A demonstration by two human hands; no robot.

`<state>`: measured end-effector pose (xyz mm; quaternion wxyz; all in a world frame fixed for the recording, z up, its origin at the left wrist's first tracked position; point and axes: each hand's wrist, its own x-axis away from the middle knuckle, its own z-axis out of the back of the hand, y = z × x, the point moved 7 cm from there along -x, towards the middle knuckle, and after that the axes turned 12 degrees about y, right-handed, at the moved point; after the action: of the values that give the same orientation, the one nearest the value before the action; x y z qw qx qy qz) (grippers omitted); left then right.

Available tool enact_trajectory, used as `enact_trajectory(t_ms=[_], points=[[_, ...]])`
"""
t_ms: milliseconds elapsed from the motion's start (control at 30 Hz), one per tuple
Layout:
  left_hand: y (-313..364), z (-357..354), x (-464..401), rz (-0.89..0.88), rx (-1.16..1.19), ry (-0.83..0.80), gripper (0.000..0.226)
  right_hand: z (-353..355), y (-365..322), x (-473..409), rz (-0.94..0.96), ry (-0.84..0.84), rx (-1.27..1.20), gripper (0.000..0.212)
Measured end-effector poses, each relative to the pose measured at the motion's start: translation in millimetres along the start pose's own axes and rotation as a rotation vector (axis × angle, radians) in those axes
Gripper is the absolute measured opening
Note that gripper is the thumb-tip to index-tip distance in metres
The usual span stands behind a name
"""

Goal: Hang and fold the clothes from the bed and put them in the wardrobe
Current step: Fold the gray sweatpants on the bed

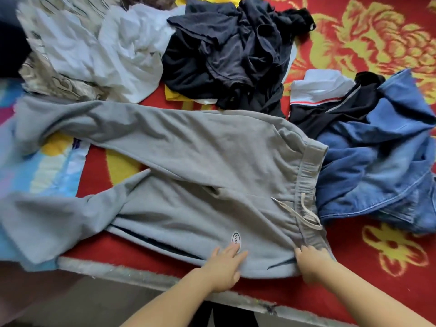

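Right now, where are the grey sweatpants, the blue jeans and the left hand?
grey sweatpants (188, 161): head view, upper thigh fabric.
blue jeans (377, 166): head view, crumpled denim middle.
left hand (224, 267): head view, back of hand.

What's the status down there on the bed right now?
Left hand flat on grey sweatpants, fingers by the logo patch. Right hand gripping the waistband corner. Jeans crowd the waistband; nothing folded yet.

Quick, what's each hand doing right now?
Left hand: open, fingers flat on the grey sweatpants.
Right hand: at the sweatpants' waistband, but whether it grips cannot be told.
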<state>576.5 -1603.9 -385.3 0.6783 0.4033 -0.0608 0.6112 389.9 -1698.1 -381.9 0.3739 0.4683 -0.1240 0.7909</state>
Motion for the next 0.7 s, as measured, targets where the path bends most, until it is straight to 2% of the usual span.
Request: enact_trajectory(t_ms=[100, 233, 333, 400, 467, 533, 633, 700], points=[[-47.1, 38.1, 9.1, 0.112, 0.037, 0.206, 0.057, 22.4, -21.7, -6.1, 0.034, -0.027, -0.059, 0.041], [-150.4, 89.1, 51.2, 0.285, 0.114, 0.467, 0.052, 96.5, -86.9, -31.2, 0.092, 0.145, -0.283, 0.039], [-212.7, 111.1, 85.0, 0.336, 0.122, 0.573, 0.050, 153.0, -150.6, -48.2, 0.125, 0.247, -0.528, 0.039], [-245.9, 119.8, 109.6, 0.287, 0.091, 0.584, 0.049, 184.2, -202.6, -59.1, 0.124, 0.275, -0.732, 0.034], [-277.8, 126.1, 135.3, 0.187, -0.015, 0.582, 0.052, 207.4, -259.0, -70.4, 0.091, 0.229, -0.992, 0.027], [-313.8, 131.4, 161.1, 0.115, -0.098, 0.570, 0.056, 223.6, -315.3, -82.0, 0.015, 0.098, -1.284, 0.021], [-366.4, 138.1, 193.2, 0.089, -0.226, 0.487, 0.067, 240.7, -378.4, -92.5, -0.144, -0.057, -1.577, 0.015], [-395.7, 140.5, 207.4, 0.102, -0.278, 0.399, 0.086, 251.5, -403.7, -94.6, -0.257, -0.119, -1.811, 0.005]])
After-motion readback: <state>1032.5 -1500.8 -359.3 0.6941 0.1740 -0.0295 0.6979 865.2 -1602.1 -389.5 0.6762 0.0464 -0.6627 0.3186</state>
